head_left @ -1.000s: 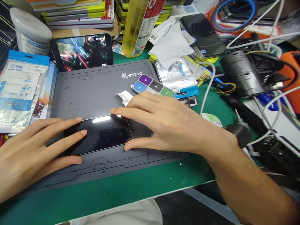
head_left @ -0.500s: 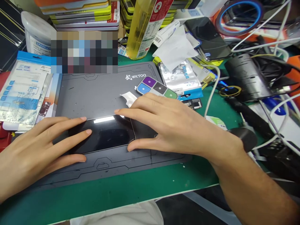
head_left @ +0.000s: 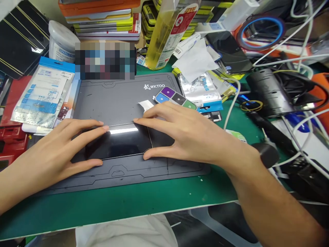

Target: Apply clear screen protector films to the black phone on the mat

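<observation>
A dark glossy smartphone [head_left: 123, 142] lies flat, screen up, on a grey work mat [head_left: 102, 99], with a bright strip of light reflected along its far side. Around its left end, my left hand [head_left: 60, 147] has its fingers at the far long edge and its thumb at the near edge. My right hand [head_left: 185, 133] spans the right end the same way, index fingertip at the far corner and thumb at the near corner. A small white scrap [head_left: 144, 105] lies just beyond the right fingers. Both ends of the phone are partly covered by the hands.
Beyond my right hand sits a pad with coloured squares [head_left: 177, 97]. Packets [head_left: 43, 92] lie at the left, and a tall yellow bottle [head_left: 164, 37] stands behind the mat. Cables [head_left: 232, 103], tape [head_left: 260, 29] and a dark cylinder [head_left: 269, 92] crowd the right.
The view has shifted, so the scene sits further right. My left index finger has gone from the screen's surface to the far edge. The right hand keeps its hold on the phone's corners.
</observation>
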Tool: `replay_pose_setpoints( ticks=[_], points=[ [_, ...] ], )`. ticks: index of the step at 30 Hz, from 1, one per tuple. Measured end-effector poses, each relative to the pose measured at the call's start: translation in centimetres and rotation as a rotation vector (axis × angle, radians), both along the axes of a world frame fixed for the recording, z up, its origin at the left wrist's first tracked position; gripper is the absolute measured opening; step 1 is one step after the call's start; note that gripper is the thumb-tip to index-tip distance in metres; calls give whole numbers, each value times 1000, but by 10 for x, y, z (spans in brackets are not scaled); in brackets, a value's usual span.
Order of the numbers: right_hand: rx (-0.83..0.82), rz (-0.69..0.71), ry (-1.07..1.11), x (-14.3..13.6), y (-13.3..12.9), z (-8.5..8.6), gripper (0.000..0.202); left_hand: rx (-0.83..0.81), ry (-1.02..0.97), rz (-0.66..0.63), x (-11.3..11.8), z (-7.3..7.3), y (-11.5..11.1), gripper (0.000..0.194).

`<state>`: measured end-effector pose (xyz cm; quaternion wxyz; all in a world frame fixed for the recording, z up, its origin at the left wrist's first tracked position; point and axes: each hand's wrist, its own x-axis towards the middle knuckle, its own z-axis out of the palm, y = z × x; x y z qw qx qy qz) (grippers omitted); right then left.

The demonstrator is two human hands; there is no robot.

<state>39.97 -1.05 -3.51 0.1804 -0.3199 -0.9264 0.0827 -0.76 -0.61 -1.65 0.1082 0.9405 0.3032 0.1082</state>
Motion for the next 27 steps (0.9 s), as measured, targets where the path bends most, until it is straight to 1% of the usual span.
replay_pose_setpoints(
  ticks=[5, 9, 13, 17, 19, 23, 27],
  points=[
    [-72, -24, 10, 1, 1, -2, 65, 14, 24, 55, 1, 0, -4, 81],
    [-78, -40, -2, 1, 0, -2, 61, 10, 66, 92, 1, 1, -7, 79],
    [-88, -53, 0, 2, -1, -2, 60, 68, 75, 102, -1, 0, -7, 81],
    [-72, -52, 19, 2, -1, -7, 58, 128, 94, 67, -3, 0, -6, 83],
    [-77, -62, 37, 3, -2, -11, 58, 95, 88, 66, -4, 0, -5, 87],
    [-105, -62, 56, 3, -2, -15, 60, -29, 67, 71, -4, 2, -3, 95],
    [-108, -55, 56, 3, -1, -13, 62, -26, 72, 37, -3, 1, -2, 94]
  ],
)
